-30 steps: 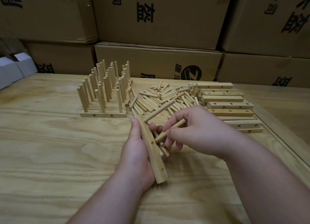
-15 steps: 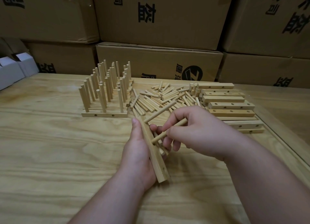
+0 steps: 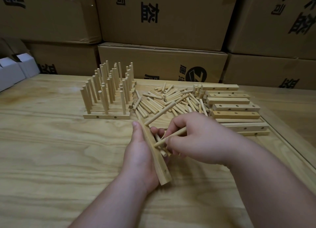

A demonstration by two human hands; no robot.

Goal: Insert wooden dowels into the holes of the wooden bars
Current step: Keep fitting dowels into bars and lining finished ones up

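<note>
While the left hand [image 3: 142, 152] grips a wooden bar [image 3: 154, 152] edge-up over the table [image 3: 51, 159], thumb along its near face and fingers curled behind, the right hand [image 3: 196, 140] reaches in from the right, palm down. Its thumb and forefinger pinch a dowel [image 3: 171, 137] whose tip meets the bar's side. Another dowel [image 3: 159, 114] already stands out of the bar's far end. Loose dowels [image 3: 164, 99] lie beyond, between finished bars [image 3: 107, 98] and stacked bars [image 3: 232, 106].

Stacked cardboard boxes [image 3: 162, 17] with large black Chinese characters, partly cut off, round black logo [image 3: 196, 74] on the lower box
</note>
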